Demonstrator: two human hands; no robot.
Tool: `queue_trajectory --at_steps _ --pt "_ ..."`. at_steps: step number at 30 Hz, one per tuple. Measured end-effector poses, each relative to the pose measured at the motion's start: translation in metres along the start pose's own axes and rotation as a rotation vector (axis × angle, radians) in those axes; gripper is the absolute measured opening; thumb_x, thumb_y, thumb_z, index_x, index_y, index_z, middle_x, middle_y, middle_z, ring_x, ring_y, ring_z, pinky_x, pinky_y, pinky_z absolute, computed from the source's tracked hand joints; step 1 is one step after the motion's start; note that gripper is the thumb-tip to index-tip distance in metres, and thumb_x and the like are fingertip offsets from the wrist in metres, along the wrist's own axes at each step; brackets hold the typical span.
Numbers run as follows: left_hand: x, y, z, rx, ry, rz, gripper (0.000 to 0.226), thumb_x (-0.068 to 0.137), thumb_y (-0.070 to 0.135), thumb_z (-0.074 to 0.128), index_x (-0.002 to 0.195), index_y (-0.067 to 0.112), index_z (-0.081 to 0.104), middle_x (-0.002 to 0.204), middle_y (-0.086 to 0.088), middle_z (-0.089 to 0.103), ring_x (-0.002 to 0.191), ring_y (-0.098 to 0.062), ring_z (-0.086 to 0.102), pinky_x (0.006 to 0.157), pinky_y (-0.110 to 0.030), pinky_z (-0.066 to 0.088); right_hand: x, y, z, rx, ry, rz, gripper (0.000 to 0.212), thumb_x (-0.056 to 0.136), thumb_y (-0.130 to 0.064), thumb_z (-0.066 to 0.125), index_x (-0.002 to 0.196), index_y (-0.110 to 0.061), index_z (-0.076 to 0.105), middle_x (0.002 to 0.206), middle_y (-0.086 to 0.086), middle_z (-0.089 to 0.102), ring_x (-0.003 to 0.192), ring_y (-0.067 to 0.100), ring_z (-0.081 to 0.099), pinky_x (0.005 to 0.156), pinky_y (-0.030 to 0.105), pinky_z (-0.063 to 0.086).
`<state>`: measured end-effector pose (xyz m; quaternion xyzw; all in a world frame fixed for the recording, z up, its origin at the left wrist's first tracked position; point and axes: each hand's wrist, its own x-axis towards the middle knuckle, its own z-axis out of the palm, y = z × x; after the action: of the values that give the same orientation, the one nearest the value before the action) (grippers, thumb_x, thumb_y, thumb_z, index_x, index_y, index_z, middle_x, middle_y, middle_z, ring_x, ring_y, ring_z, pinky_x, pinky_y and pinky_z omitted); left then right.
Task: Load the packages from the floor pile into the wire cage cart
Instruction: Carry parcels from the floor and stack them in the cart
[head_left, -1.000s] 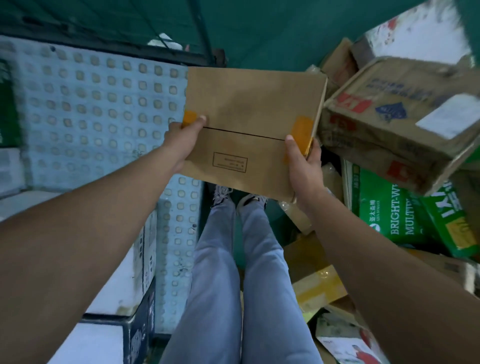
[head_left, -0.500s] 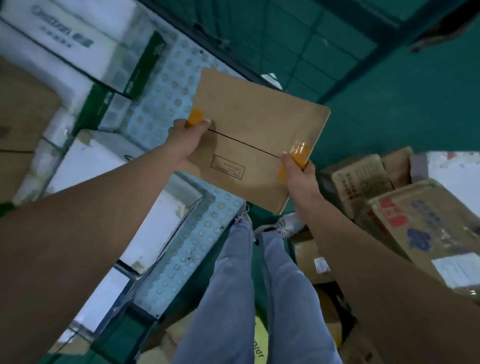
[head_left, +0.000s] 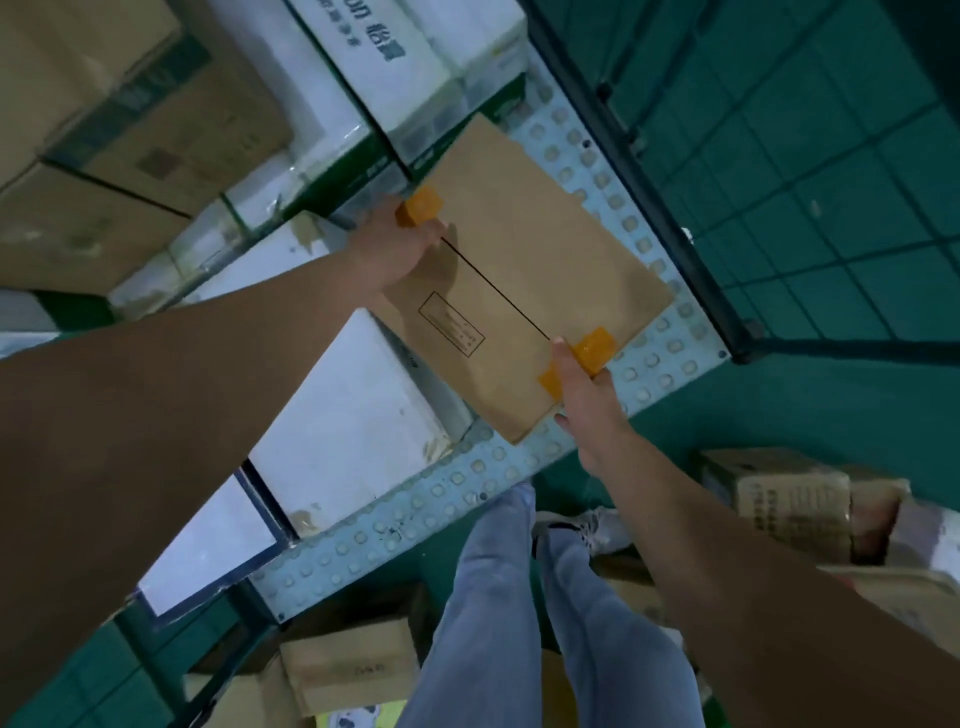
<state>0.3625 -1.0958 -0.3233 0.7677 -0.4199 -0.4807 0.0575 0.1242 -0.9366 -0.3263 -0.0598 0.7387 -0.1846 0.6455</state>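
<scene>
Flat brown carton (head_left: 530, 280), seam taped orange at both ends, is held in the air between both hands. Left hand (head_left: 392, 244) grips its far-left edge, thumb on the top face by the orange tape. Right hand (head_left: 584, 400) grips the near-right corner, thumb on top over the other tape patch, fingers curled under. Carton is tilted and hangs over the pale studded panel (head_left: 613, 208) that looks to be the wire cage cart's side, with the dark mesh wall (head_left: 779, 171) beyond the right hand.

Already loaded, by the look of it: white boxes (head_left: 353, 415) directly below and left of the left hand, white-and-green cartons (head_left: 395, 67) beyond it, brown cartons (head_left: 104, 156) further left.

Still on the floor: boxes (head_left: 795, 509) right of the right forearm, and more (head_left: 353, 670) low down by the person's legs (head_left: 519, 623).

Judgement: loading is well under way, not finished. This carton is not yet set down; a free spot on the white boxes sits just under it.
</scene>
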Motion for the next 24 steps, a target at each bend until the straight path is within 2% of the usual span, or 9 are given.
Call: queue_trajectory --at_steps 2,3,5,8,12,16,18,22,24 --pt "0.015 -0.003 -0.013 0.034 0.033 0.013 0.055 0.085 0.058 0.066 0.13 0.028 0.055 0.119 0.003 0.056 0.116 -0.022 0.055 0.105 -0.042 0.047 0.007 -0.008 0.018 -0.044 -0.022 0.006 0.087 0.084 -0.07 0.066 0.153 -0.027 0.036 0.126 -0.006 0.054 0.122 0.02 0.052 0.116 0.046 0.04" --pt "0.021 -0.005 -0.019 0.055 0.052 0.013 0.053 0.091 0.053 0.064 0.135 0.028 0.051 0.125 0.0 0.053 0.121 -0.024 0.052 0.107 -0.043 0.046 0.01 -0.012 0.027 -0.066 -0.034 0.019 0.088 0.083 -0.072 0.066 0.153 -0.026 0.037 0.131 -0.003 0.054 0.124 0.022 0.052 0.117 0.046 0.04" --pt "0.036 -0.01 -0.033 0.125 0.1 0.015 0.072 0.09 0.059 0.059 0.151 0.025 0.041 0.146 -0.008 0.045 0.134 -0.029 0.045 0.111 -0.046 0.042 0.02 -0.019 0.047 -0.145 -0.053 0.028 0.086 0.083 -0.073 0.064 0.151 -0.026 0.04 0.135 -0.002 0.054 0.125 0.023 0.053 0.117 0.045 0.04" --pt "0.049 -0.022 -0.046 0.188 0.193 0.018 0.082 0.078 0.07 0.048 0.149 0.027 0.045 0.149 -0.006 0.049 0.136 -0.031 0.046 0.113 -0.049 0.04 0.035 -0.026 0.071 -0.308 -0.144 0.051 0.078 0.087 -0.068 0.062 0.149 -0.024 0.044 0.136 0.001 0.055 0.124 0.023 0.054 0.114 0.044 0.041" --pt "0.041 -0.049 -0.024 0.317 0.054 -0.005 0.071 0.098 0.043 0.053 0.161 0.034 0.022 0.17 -0.003 0.014 0.156 -0.029 0.012 0.126 -0.046 0.018 0.053 -0.037 0.09 -0.396 -0.197 0.088 0.093 0.081 -0.067 0.063 0.16 -0.032 0.027 0.131 0.0 0.05 0.119 0.021 0.054 0.113 0.045 0.042" --pt "0.041 -0.081 -0.003 0.367 -0.031 -0.002 0.073 0.091 0.041 0.056 0.158 0.027 0.032 0.168 -0.006 0.02 0.154 -0.032 0.018 0.125 -0.047 0.022 0.077 -0.058 0.093 -0.359 -0.133 0.121 0.062 0.098 -0.053 0.058 0.151 -0.022 0.043 0.124 0.001 0.057 0.107 0.02 0.058 0.11 0.048 0.046" --pt "0.039 -0.089 0.004 0.403 -0.01 0.0 0.073 0.092 0.034 0.059 0.158 0.025 0.031 0.168 -0.006 0.017 0.154 -0.033 0.018 0.125 -0.05 0.021 0.086 -0.068 0.092 -0.334 -0.063 0.122 0.064 0.098 -0.049 0.06 0.153 -0.023 0.04 0.12 0.002 0.058 0.105 0.02 0.061 0.107 0.044 0.049" --pt "0.031 -0.095 0.01 0.413 0.025 0.009 0.075 0.093 0.032 0.059 0.159 0.035 0.024 0.17 0.002 0.005 0.156 -0.029 0.005 0.125 -0.046 0.012 0.093 -0.088 0.087 -0.123 0.077 0.077 0.076 0.1 -0.029 0.057 0.159 -0.043 0.012 0.123 0.004 0.053 0.109 0.02 0.058 0.097 0.042 0.046" --pt "0.031 -0.094 0.01 0.399 0.024 0.004 0.075 0.093 0.032 0.058 0.159 0.036 0.024 0.17 0.003 0.004 0.156 -0.028 0.003 0.125 -0.046 0.01 0.105 -0.096 0.084 -0.157 0.107 -0.081 0.075 0.097 -0.015 0.058 0.158 -0.036 0.019 0.135 0.009 0.054 0.108 0.028 0.063 0.091 0.045 0.053"
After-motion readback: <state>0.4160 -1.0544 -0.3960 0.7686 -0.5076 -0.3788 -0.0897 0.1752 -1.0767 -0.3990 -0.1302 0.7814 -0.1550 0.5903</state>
